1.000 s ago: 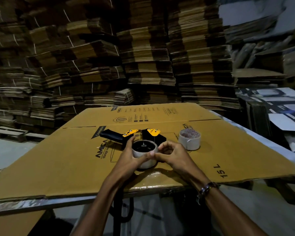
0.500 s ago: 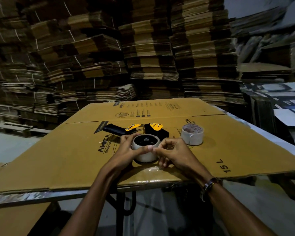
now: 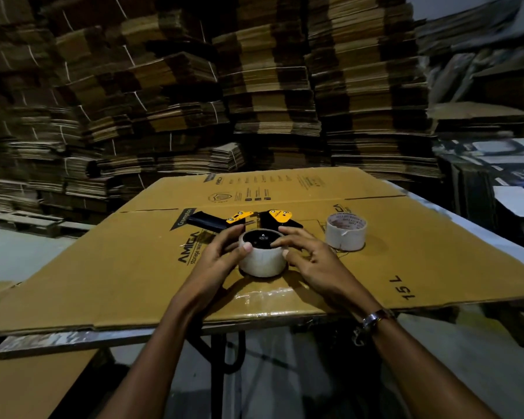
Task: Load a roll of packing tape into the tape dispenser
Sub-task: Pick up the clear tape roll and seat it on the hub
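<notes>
Room: we stand in a dim store walled with tall stacks of flattened brown cardboard (image 3: 270,95).
Surface: a large flattened brown cardboard box printed in black (image 3: 127,267) lies over the table (image 3: 52,343) in front of us.
Dispenser: the black and yellow hand-held tape dispenser (image 3: 242,220) lies flat on the cardboard, long axis running left to right, black handle pointing left, yellow-capped head to the right.
Loaded roll: a pale wide roll of packing tape (image 3: 262,257) sits on the dispenser's black hub, its core axis pointing straight up.
Left hand: our left hand (image 3: 221,258) curls round the roll's left side, thumb on its rim.
Right hand: our right hand (image 3: 312,258) rests fingers spread on the roll's right rim, thumb against its wall.
Spare roll: a second pale tape roll with a printed cardboard core (image 3: 346,235) stands right of the dispenser, apart from it.
Wrist: a metal watch (image 3: 375,317) sits on our right wrist.
</notes>
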